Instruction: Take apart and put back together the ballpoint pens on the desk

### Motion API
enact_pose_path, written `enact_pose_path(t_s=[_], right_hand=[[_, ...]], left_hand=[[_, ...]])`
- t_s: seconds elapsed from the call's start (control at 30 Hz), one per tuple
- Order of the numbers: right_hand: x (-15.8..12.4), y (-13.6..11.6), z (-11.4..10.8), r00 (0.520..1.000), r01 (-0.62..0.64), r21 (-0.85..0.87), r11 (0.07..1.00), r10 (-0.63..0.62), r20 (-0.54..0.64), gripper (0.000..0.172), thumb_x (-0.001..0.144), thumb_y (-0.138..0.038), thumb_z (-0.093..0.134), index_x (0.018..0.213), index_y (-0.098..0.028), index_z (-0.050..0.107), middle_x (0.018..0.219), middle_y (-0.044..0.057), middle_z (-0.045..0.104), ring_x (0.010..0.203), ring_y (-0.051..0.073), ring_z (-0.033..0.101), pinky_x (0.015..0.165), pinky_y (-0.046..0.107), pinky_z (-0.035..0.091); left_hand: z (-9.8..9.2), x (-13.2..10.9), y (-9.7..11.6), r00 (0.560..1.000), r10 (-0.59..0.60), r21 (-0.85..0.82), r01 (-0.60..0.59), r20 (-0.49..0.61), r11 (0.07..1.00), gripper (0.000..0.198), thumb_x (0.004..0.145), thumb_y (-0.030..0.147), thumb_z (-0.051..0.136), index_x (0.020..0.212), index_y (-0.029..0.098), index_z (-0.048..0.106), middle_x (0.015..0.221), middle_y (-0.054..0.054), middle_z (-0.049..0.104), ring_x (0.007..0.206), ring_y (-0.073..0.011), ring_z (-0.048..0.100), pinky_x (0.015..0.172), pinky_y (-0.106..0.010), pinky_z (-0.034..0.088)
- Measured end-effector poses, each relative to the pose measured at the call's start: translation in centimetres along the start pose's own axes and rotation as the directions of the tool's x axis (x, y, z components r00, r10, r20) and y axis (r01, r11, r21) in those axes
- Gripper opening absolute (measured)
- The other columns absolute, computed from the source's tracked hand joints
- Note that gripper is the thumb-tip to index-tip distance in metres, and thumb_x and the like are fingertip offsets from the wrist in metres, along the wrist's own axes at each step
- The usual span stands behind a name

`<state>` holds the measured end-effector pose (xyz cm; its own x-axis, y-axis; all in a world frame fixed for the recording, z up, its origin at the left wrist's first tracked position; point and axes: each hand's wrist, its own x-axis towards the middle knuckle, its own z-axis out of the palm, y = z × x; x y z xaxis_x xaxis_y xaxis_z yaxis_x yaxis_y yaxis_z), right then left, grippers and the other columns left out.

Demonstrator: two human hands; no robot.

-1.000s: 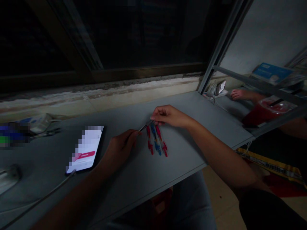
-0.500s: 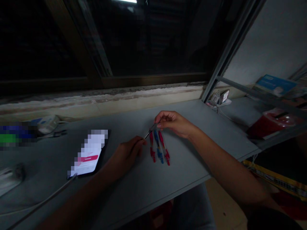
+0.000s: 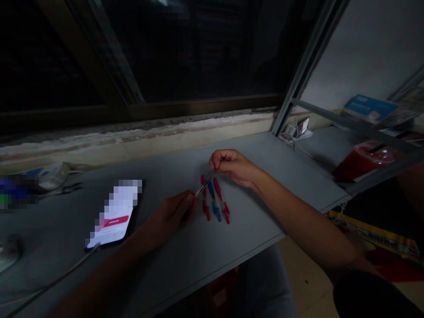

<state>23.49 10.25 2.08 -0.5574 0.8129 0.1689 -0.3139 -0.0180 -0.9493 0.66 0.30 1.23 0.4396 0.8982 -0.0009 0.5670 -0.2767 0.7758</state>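
Both hands hold one slim pen point(image 3: 201, 188), dark with a shiny silvery stretch, slanting up to the right above the table. My left hand point(image 3: 177, 210) is closed around its lower end. At its upper end, the fingers of my right hand point(image 3: 228, 165) are pinched together; the tip there is blurred and partly hidden. Just below the hands, three clear-barrelled pens lie side by side on the grey table point(image 3: 251, 229): a red pen point(image 3: 206, 207), a blue pen point(image 3: 215, 206) and another red pen point(image 3: 221, 201).
A lit phone point(image 3: 114, 216) with a cable point(image 3: 66, 265) lies left of my left hand. Farther left sits a white plug-like block point(image 3: 58, 174). A metal frame point(image 3: 318, 115) stands at the right, with a red container point(image 3: 367, 159) and a blue box point(image 3: 371, 107) beyond it.
The view has shifted slightly, so most things sit farther left. Both hands keep their hold on the slim pen, and the three pens lie in the same arrangement.
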Motion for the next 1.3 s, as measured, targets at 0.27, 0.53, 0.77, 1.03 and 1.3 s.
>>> enact_pose_path(t_s=[0.27, 0.53, 0.77, 1.03, 1.3], right_hand=[[0.1, -0.3, -0.1, 1.000, 0.005, -0.048, 0.999, -0.006, -0.020, 0.018, 0.066, -0.012, 0.072, 0.083, -0.018, 0.069, 0.086, 0.000, 0.068, 0.074, 0.011, 0.053, 0.067, 0.024, 0.042], [0.4, -0.2, -0.6, 0.995, 0.071, -0.133, 0.989, -0.079, -0.063, 0.023, 0.074, -0.023, 0.078, 0.095, -0.019, 0.070, 0.088, -0.001, 0.066, 0.071, 0.011, 0.052, 0.064, 0.024, 0.042], [0.6, -0.5, -0.5, 0.988, 0.090, -0.140, 0.986, -0.106, -0.114, 0.024, 0.074, -0.026, 0.080, 0.094, -0.018, 0.068, 0.077, -0.003, 0.058, 0.065, 0.010, 0.049, 0.060, 0.025, 0.041], [0.4, -0.9, -0.7, 0.982, 0.070, -0.125, 0.990, -0.090, -0.165, 0.019, 0.081, -0.024, 0.077, 0.095, -0.019, 0.066, 0.077, -0.004, 0.058, 0.062, 0.008, 0.050, 0.059, 0.024, 0.041], [0.6, -0.3, -0.6, 0.989, 0.043, -0.145, 0.989, -0.063, -0.133, 0.023, 0.079, -0.027, 0.081, 0.094, -0.018, 0.068, 0.076, -0.003, 0.062, 0.062, 0.008, 0.054, 0.057, 0.022, 0.042]], left_hand=[[0.2, 0.0, -0.9, 1.000, -0.027, -0.009, 0.027, -0.015, 1.000, 0.051, 0.107, 0.053, 0.032, 0.075, 0.022, 0.056, 0.067, 0.002, 0.058, 0.061, -0.0154, 0.055, 0.062, -0.027, 0.045], [0.1, -0.1, -0.9, 1.000, -0.019, 0.006, 0.019, 0.023, 1.000, 0.049, 0.105, 0.054, 0.035, 0.077, 0.021, 0.058, 0.069, 0.001, 0.060, 0.062, -0.0157, 0.056, 0.062, -0.027, 0.045], [0.1, 0.0, -0.8, 0.999, -0.031, 0.012, 0.031, 0.015, 0.999, 0.049, 0.105, 0.054, 0.036, 0.076, 0.021, 0.059, 0.068, 0.001, 0.059, 0.062, -0.0159, 0.057, 0.061, -0.027, 0.044], [0.1, 0.0, -1.0, 0.999, -0.023, -0.002, 0.023, 0.035, 1.000, 0.048, 0.105, 0.053, 0.037, 0.077, 0.021, 0.059, 0.069, 0.002, 0.058, 0.062, -0.0152, 0.056, 0.062, -0.027, 0.043], [0.1, 0.1, -0.9, 0.999, -0.044, -0.026, 0.045, 0.027, 0.999, 0.046, 0.104, 0.054, 0.036, 0.086, 0.021, 0.062, 0.069, 0.002, 0.059, 0.064, -0.0167, 0.057, 0.064, -0.028, 0.044]])
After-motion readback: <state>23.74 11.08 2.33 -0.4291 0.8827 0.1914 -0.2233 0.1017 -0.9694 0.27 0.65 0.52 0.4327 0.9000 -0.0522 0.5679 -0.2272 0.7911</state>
